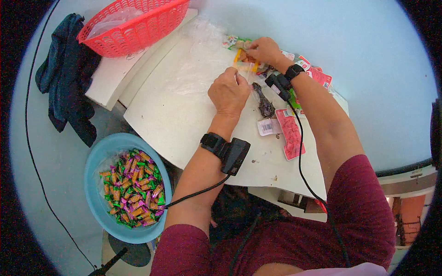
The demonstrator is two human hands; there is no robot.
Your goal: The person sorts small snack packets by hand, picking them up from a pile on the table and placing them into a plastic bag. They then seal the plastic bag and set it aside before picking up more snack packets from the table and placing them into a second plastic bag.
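Note:
My left hand [229, 92] is closed, thumb and fingers pinched at the edge of a clear plastic bag [248, 67] with yellow on it. Beyond it, my right hand [266, 50] is bent over a small wrapped snack packet [242, 44], fingertips closed on it. A green and white packet [230, 41] lies beside those fingertips. Between my forearms on the table lies a dark vacuum-packed piece of food shaped like a drumstick [264, 101]. Near it are a red packet [290, 133] and a white label piece [269, 127].
Crumpled clear plastic [198, 41] covers part of the white table [170, 115]. A red basket [133, 32] stands at the back left. At lower left, a blue basin [92, 198] holds many wrapped candies. Dark cloth [69, 78] hangs beside it, and cables run from both wrists.

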